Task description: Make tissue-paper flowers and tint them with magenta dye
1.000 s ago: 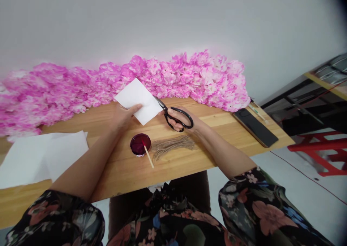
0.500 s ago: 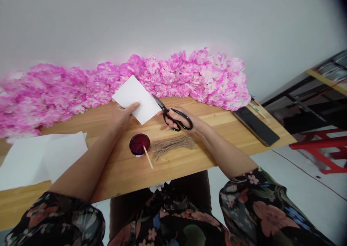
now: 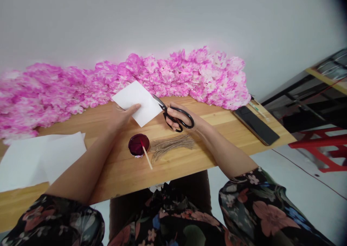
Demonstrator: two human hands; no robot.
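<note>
1. Your left hand [image 3: 126, 116] — pinching the white paper [image 3: 143, 103], thumb on top, above the wooden table [image 3: 116, 177].
2. Your right hand [image 3: 173, 119] — gripping the scissors [image 3: 165, 109] by their black handles; blades at the paper's right edge, contact unclear.
3. Nearer you: dish [image 3: 138, 134], dark red inside, pale stick [image 3: 147, 158] leaning out; brown stems [image 3: 173, 145] beside it.
4. Pink flowers [image 3: 168, 72] line the far side.

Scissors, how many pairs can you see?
1 pair of scissors: in the right hand, by the edge of the white paper the left hand holds. The pink flowers could hide more.
</note>
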